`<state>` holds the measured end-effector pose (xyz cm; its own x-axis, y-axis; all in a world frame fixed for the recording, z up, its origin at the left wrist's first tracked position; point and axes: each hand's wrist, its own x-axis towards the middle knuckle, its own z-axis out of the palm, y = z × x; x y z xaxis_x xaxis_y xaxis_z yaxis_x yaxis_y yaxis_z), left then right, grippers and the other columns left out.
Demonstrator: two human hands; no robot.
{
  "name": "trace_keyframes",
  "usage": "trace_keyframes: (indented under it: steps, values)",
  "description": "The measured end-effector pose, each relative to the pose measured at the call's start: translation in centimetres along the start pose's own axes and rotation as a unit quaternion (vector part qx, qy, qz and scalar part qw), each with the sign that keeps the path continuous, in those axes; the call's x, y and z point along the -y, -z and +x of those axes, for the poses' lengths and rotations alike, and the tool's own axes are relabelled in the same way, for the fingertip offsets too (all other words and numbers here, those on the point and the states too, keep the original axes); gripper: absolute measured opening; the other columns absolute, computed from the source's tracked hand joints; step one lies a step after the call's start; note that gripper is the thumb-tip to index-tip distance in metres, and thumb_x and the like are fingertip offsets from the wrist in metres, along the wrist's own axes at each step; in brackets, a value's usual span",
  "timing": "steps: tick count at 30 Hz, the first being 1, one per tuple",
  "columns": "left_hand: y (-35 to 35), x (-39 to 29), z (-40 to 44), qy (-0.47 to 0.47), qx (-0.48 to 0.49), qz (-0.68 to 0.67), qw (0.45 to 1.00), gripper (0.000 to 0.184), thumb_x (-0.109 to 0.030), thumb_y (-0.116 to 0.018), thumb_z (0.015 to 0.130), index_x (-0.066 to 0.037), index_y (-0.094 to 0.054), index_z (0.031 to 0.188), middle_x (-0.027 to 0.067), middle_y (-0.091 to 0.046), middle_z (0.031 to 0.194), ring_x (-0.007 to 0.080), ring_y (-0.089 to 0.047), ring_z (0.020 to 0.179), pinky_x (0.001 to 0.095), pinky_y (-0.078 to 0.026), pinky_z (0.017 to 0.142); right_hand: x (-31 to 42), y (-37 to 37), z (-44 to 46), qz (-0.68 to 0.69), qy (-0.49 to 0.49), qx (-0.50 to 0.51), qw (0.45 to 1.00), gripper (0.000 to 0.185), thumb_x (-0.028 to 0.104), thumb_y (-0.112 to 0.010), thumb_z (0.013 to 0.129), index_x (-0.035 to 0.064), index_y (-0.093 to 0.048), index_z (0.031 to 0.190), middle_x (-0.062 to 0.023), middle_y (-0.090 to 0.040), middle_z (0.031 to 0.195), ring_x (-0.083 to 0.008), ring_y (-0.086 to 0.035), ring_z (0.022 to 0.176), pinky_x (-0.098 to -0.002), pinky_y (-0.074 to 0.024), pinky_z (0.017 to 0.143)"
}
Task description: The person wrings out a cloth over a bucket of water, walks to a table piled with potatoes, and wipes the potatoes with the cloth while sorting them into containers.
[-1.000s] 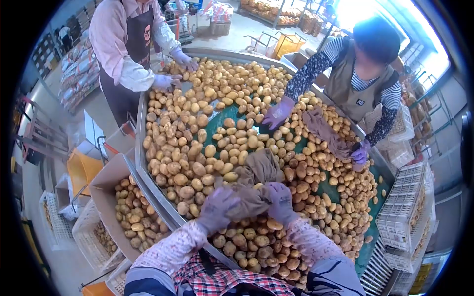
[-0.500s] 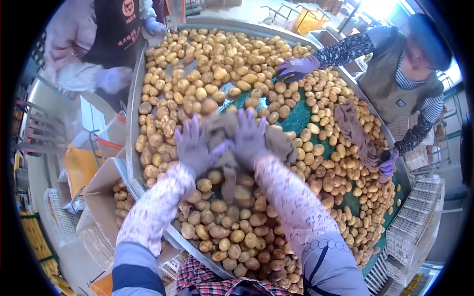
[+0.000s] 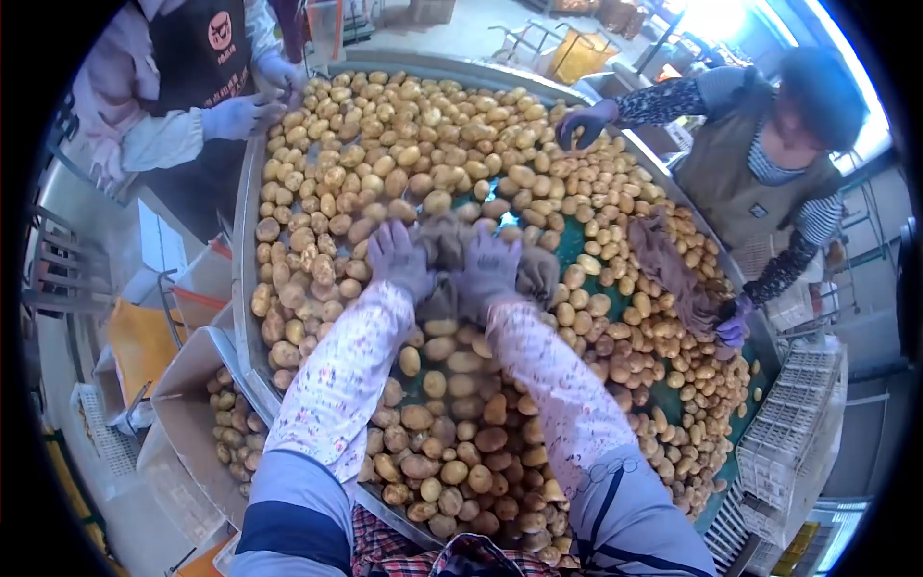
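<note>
Purple gloves cover both of my hands. My left hand point(image 3: 401, 263) lies palm down with fingers stretched forward, at the left edge of a crumpled brown cloth point(image 3: 442, 242) on the potatoes. My right hand point(image 3: 486, 264) rests flat on the same cloth, fingers extended, just right of the left one. Part of the cloth sticks out to the right of my right hand and part hangs down between the hands. Many potatoes point(image 3: 481, 440) surround the hands on a metal-edged table point(image 3: 246, 317) with a green surface point(image 3: 571, 240) showing in gaps.
A co-worker point(image 3: 187, 106) stands at the back left, gloved hands near the table edge. Another co-worker point(image 3: 764, 173) at the right reaches over the potatoes, one hand by a second brown cloth point(image 3: 668, 264). A cardboard box point(image 3: 192, 413) stands left, white crates point(image 3: 793, 433) right.
My hands went forward with the cloth from the near side, and my fingers spread flat. The left co-worker's hands left the potatoes. The right co-worker's far hand has risen.
</note>
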<state>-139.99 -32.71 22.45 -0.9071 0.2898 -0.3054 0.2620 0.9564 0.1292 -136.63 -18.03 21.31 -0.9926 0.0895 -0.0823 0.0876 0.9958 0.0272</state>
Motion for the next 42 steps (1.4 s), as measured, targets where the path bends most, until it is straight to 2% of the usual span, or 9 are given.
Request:
trace_keyframes:
  steps: [4, 9, 13, 20, 22, 23, 27, 40, 42]
  values:
    - [-5.5, -0.2, -5.8, -0.08, -0.146, 0.022, 0.986, 0.048, -0.03, -0.068, 0.081, -0.012, -0.063, 0.125, 0.015, -0.037, 0.149, 0.0404, -0.035, 0.137, 0.0529, -0.024, 0.116, -1.2, -2.1, -7.1, 0.086, 0.097, -0.114, 0.985, 0.048, 0.04, -0.069, 0.078, 0.0103, -0.061, 0.115, -0.0107, -0.06, 0.117, -0.0253, -0.055, 0.117, -0.0533, -0.0331, 0.107]
    - [-1.8, -0.9, -17.8, -0.146, -0.071, -0.147, 0.976, 0.049, -0.029, -0.071, 0.077, -0.013, -0.06, 0.123, 0.0122, -0.054, 0.124, 0.0304, -0.054, 0.114, 0.0424, -0.047, 0.091, -3.5, 1.8, -18.8, 0.166, 0.169, -0.17, 0.956, 0.032, 0.034, -0.07, 0.078, 0.0136, -0.065, 0.102, -0.0076, -0.062, 0.093, -0.0273, -0.061, 0.091, -0.0429, -0.0418, 0.087]
    - [-4.7, -1.8, -23.9, -0.281, -0.154, -0.228, 0.919, 0.046, -0.029, -0.073, 0.074, -0.018, -0.064, 0.118, 0.0113, -0.055, 0.123, 0.0317, -0.054, 0.112, 0.0446, -0.045, 0.091, -5.3, 8.6, -28.5, 0.13, 0.085, -0.01, 0.988, 0.025, 0.021, -0.073, 0.077, 0.0103, -0.065, 0.098, -0.0089, -0.064, 0.095, -0.0273, -0.063, 0.092, -0.0412, -0.045, 0.087]
    - [-3.5, -6.4, -32.7, -0.325, -0.14, -0.119, 0.928, 0.069, -0.047, -0.073, 0.074, -0.025, -0.055, 0.136, 0.0169, -0.034, 0.151, 0.0424, -0.031, 0.138, 0.0658, -0.02, 0.109, -11.1, 7.5, -32.6, 0.383, 0.008, -0.194, 0.903, 0.051, 0.04, -0.07, 0.079, 0.0071, -0.063, 0.117, -0.0177, -0.058, 0.122, -0.0369, -0.056, 0.114, -0.0459, -0.044, 0.095]
    - [-4.7, -6.3, -31.9, -0.32, -0.102, -0.074, 0.939, 0.076, -0.052, -0.073, 0.075, -0.026, -0.049, 0.142, 0.0171, -0.024, 0.158, 0.0446, -0.021, 0.145, 0.0685, -0.011, 0.113, -9.8, 4.9, -31.8, 0.108, 0.051, -0.239, 0.964, 0.065, 0.042, -0.067, 0.081, 0.0084, -0.054, 0.134, -0.0208, -0.044, 0.146, -0.04, -0.04, 0.137, -0.053, -0.0344, 0.106]
    - [-5.0, -6.3, -30.3, -0.319, -0.09, -0.055, 0.942, 0.079, -0.054, -0.072, 0.075, -0.027, -0.046, 0.144, 0.0165, -0.019, 0.16, 0.0447, -0.017, 0.146, 0.0684, -0.009, 0.113, -9.2, 0.6, -31.1, -0.046, 0.024, -0.094, 0.994, 0.08, 0.044, -0.063, 0.083, 0.0107, -0.035, 0.151, -0.0196, -0.014, 0.161, -0.0407, -0.007, 0.15, -0.0625, -0.0129, 0.114]
    - [-3.7, -7.1, -22.4, -0.27, -0.04, -0.053, 0.961, 0.087, -0.065, -0.068, 0.073, -0.023, -0.045, 0.146, 0.0179, -0.015, 0.162, 0.0454, -0.009, 0.148, 0.0689, -0.004, 0.114, -8.5, -0.2, -23.9, 0.041, 0.023, -0.083, 0.995, 0.083, 0.052, -0.057, 0.086, 0.0108, -0.03, 0.153, -0.0173, -0.014, 0.162, -0.0377, -0.004, 0.151, -0.0637, -0.0031, 0.117]
    - [-1.6, -7.3, -1.5, -0.214, 0.033, -0.007, 0.976, 0.112, -0.069, -0.068, 0.066, -0.003, -0.035, 0.15, 0.0235, -0.019, 0.159, 0.0418, -0.014, 0.148, 0.064, -0.002, 0.116, -7.5, 3.1, -0.8, 0.07, -0.144, 0.034, 0.987, 0.05, 0.039, -0.059, 0.083, 0.0099, -0.061, 0.124, -0.0093, -0.049, 0.133, -0.0318, -0.037, 0.132, -0.0522, -0.036, 0.103]
    - [2.9, -6.3, -2.5, -0.224, 0.099, -0.056, 0.968, 0.097, -0.064, -0.069, 0.07, -0.008, -0.045, 0.146, 0.0207, -0.041, 0.148, 0.0355, -0.038, 0.138, 0.0512, -0.024, 0.115, -7.8, 1.7, -1.9, 0.084, -0.1, -0.064, 0.989, 0.041, 0.036, -0.064, 0.076, 0.009, -0.068, 0.106, -0.0106, -0.061, 0.111, -0.031, -0.049, 0.115, -0.0454, -0.0423, 0.093]
